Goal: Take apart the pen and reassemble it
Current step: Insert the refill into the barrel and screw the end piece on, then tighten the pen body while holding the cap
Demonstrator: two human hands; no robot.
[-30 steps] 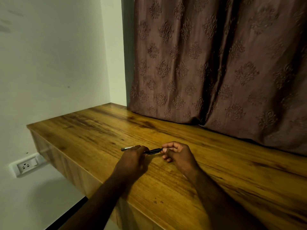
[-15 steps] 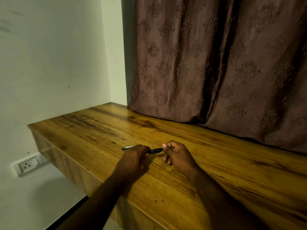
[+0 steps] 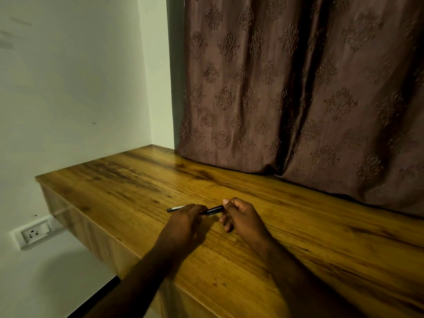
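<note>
A slim black pen [image 3: 212, 210] with a pale grey left end lies nearly level just above the wooden desk [image 3: 298, 237]. My left hand [image 3: 185, 222] is closed around its middle, and the grey end sticks out to the left of the fist. My right hand [image 3: 241, 216] pinches the black right end between thumb and forefinger. The middle of the pen is hidden inside my left fist. Whether the pen's parts are joined or loose there I cannot tell.
A brown patterned curtain [image 3: 298, 88] hangs down onto the back of the desk. A white wall [image 3: 68, 88] closes off the left side, with a socket [image 3: 34, 234] below the desk's left edge. The desk's front edge runs diagonally under my forearms.
Both hands have stayed on the pen in almost the same place. My right hand's fingers have shifted slightly on the black end, with the thumb now on top.
</note>
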